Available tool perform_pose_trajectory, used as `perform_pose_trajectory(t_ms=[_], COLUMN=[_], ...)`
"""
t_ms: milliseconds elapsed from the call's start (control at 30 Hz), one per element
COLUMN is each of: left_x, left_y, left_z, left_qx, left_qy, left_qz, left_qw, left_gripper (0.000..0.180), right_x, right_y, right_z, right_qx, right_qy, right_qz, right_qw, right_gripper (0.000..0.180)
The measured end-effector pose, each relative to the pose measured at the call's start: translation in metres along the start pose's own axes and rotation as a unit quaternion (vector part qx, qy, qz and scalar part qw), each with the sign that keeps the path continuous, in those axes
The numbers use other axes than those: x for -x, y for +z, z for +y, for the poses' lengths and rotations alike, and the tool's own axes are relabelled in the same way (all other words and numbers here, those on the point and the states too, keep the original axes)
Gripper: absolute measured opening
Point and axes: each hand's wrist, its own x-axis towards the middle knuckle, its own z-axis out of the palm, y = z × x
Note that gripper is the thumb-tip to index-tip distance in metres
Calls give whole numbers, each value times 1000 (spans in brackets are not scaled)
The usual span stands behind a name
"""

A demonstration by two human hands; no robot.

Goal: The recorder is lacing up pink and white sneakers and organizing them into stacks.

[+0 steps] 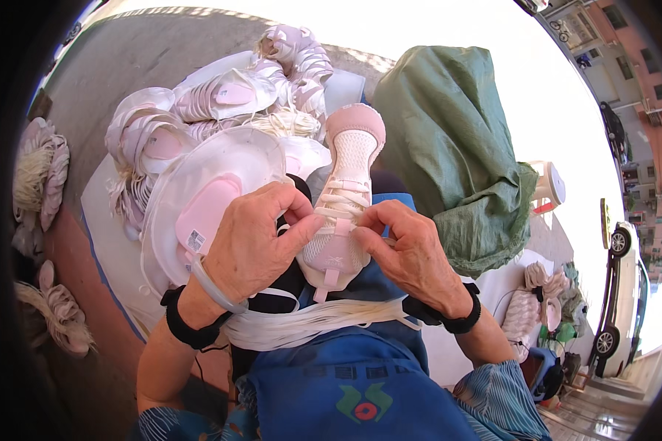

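Observation:
A pink and white shoe upper (346, 165) lies in front of me over my lap, its toe pointing away and its tongue (336, 253) toward me. White lace (343, 198) crosses its front in several rows. My left hand (261, 239) pinches at the upper's left edge, thumb against forefinger, with a bit of white lace showing beside the fingers. On the opposite edge my right hand (408, 246) is pinched too, a short piece of lace showing at its fingertips. A bundle of loose white shoelaces (316, 323) stretches across my lap below both wrists.
Stacked shoe uppers (232, 95) and a large clear plastic piece with a pink insert (210, 206) lie at the left. A green cloth-covered heap (449, 147) stands at the right, with a white stool (548, 187) behind. More uppers (526, 312) sit at lower right. A blue apron (346, 389) covers my lap.

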Motion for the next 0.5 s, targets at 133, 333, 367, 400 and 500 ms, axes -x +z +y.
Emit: perform_pose_trajectory(t_ms=[133,333,367,400,500], left_x=[2,-1,-2,-3,-4], left_y=[16,24,24,23,24], left_z=[-3,0,2,3,4], left_qx=[22,-82,-109,-109,-154], left_qy=[26,91,103,104,120], left_qz=[1,22,18,17,4], left_qw=[999,992,988,988,981], left_gripper=[9,9,9,9,9], right_x=[2,2,1,1,0], right_y=[7,9,8,8,7], right_z=[4,1,2,3,3], right_qx=[6,122,122,121,104], right_qy=[-17,-46,-52,-57,-54], right_qz=[23,46,41,37,29], right_qw=[1000,990,990,990,993], right_gripper=[13,8,8,8,8])
